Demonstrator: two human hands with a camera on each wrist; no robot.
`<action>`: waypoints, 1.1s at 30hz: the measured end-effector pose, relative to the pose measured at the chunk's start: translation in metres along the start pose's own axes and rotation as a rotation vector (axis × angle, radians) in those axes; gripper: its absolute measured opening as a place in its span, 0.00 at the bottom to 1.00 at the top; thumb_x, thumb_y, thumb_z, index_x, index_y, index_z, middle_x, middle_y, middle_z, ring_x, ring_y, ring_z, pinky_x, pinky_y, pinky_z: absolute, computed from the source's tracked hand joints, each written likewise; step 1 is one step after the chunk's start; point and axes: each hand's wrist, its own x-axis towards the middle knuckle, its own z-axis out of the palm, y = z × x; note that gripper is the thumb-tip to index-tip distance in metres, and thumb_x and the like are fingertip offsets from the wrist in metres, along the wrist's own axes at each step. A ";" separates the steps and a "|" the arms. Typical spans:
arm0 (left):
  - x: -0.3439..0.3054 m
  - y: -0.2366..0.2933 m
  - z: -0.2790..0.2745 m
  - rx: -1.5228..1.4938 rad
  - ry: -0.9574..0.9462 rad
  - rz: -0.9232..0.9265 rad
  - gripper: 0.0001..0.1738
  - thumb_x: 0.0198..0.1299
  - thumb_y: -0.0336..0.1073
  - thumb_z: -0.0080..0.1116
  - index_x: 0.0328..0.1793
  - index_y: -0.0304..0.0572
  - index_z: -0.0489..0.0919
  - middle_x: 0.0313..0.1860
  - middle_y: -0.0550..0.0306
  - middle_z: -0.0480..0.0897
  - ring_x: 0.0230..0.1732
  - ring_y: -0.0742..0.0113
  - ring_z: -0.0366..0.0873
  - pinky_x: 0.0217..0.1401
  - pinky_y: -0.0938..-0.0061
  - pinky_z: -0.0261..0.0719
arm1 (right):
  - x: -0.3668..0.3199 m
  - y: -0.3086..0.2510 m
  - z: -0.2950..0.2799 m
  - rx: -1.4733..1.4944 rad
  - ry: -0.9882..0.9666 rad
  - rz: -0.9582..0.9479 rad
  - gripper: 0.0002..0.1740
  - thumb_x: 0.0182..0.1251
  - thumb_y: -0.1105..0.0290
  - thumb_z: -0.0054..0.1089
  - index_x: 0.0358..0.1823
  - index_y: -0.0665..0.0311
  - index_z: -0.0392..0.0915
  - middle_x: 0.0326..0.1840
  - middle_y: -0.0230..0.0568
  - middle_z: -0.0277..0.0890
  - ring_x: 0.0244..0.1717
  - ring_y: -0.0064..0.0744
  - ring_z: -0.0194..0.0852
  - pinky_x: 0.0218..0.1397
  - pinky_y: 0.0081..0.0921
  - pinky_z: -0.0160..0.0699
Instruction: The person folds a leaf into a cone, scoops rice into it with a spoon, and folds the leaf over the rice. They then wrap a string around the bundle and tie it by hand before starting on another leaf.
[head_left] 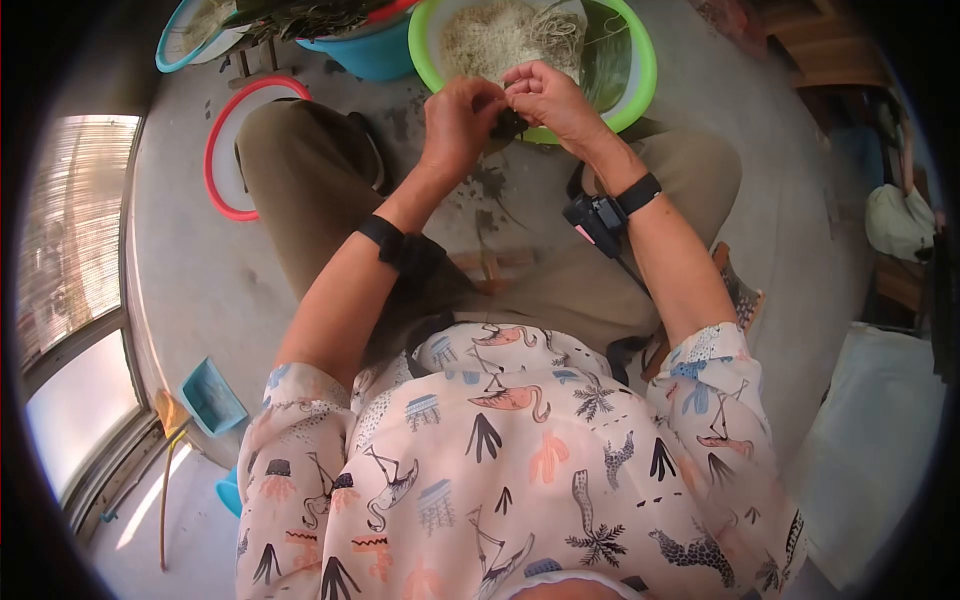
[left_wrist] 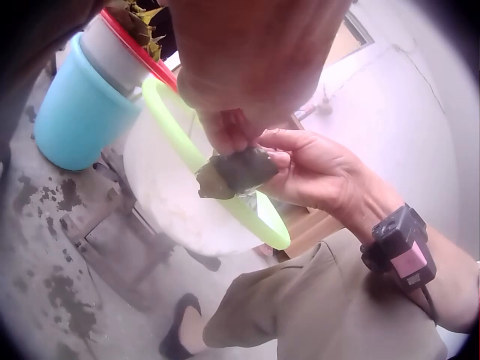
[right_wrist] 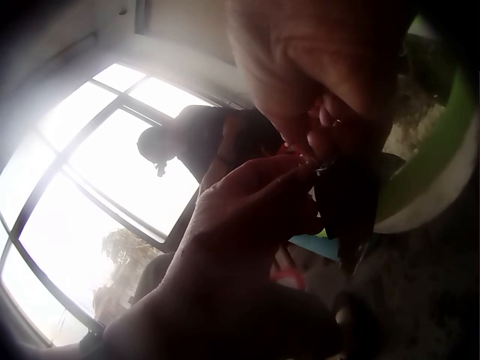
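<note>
A small dark green leaf-wrapped dumpling [left_wrist: 244, 171] is held between both hands, over the near rim of a green-edged basin [head_left: 648, 75]. My left hand [head_left: 460, 125] grips it from the left, fingers curled down on its top in the left wrist view. From the other side my right hand [head_left: 560, 105] pinches it with thumb and fingers. The fingertips of both hands meet just above the packet. Inside the basin lie white rice [head_left: 490, 40], a bunch of pale strings [head_left: 560, 35] and long green leaves [head_left: 608, 60]. The right wrist view is dark around the hands.
Beyond the left knee stands a blue bucket [head_left: 375, 60], with dark leaves [head_left: 300, 15] above it. A red-rimmed round basin [head_left: 215, 150] is on the floor by that knee. A blue dustpan [head_left: 212, 397] lies near the window. Another person [right_wrist: 202, 139] is by the bright windows.
</note>
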 end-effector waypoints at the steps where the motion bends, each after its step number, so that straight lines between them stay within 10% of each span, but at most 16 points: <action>1: 0.001 0.000 0.000 -0.002 0.001 -0.004 0.06 0.56 0.27 0.66 0.40 0.36 0.83 0.26 0.60 0.82 0.26 0.78 0.79 0.31 0.80 0.77 | 0.002 0.002 0.001 -0.032 0.027 -0.031 0.13 0.61 0.75 0.59 0.48 0.66 0.75 0.36 0.30 0.76 0.29 0.18 0.71 0.31 0.18 0.71; 7: 0.002 0.005 -0.002 0.027 -0.013 -0.011 0.06 0.59 0.30 0.64 0.40 0.36 0.83 0.25 0.61 0.81 0.24 0.78 0.78 0.29 0.80 0.75 | 0.008 0.006 0.005 -0.327 0.192 -0.251 0.11 0.58 0.75 0.60 0.44 0.64 0.76 0.30 0.32 0.77 0.31 0.20 0.74 0.36 0.22 0.76; 9: 0.009 0.012 -0.004 -0.207 -0.145 -0.380 0.07 0.61 0.33 0.63 0.39 0.35 0.83 0.24 0.61 0.80 0.23 0.76 0.76 0.28 0.80 0.75 | 0.005 0.004 0.004 -0.404 0.231 -0.326 0.10 0.57 0.76 0.60 0.42 0.63 0.77 0.29 0.33 0.77 0.31 0.21 0.75 0.36 0.23 0.77; 14: 0.013 -0.007 -0.010 -0.662 -0.294 -0.631 0.10 0.66 0.35 0.60 0.44 0.35 0.80 0.31 0.65 0.78 0.29 0.78 0.74 0.33 0.81 0.76 | 0.002 -0.001 0.005 -0.509 0.203 -0.458 0.07 0.54 0.74 0.63 0.35 0.63 0.79 0.31 0.36 0.76 0.30 0.30 0.75 0.36 0.25 0.77; 33: 0.016 -0.003 -0.009 -0.790 -0.272 -0.798 0.07 0.65 0.33 0.61 0.43 0.38 0.79 0.31 0.65 0.79 0.29 0.77 0.75 0.32 0.80 0.77 | 0.002 -0.001 0.002 -0.768 0.178 -0.481 0.07 0.53 0.71 0.65 0.30 0.67 0.79 0.32 0.37 0.74 0.31 0.28 0.73 0.35 0.25 0.74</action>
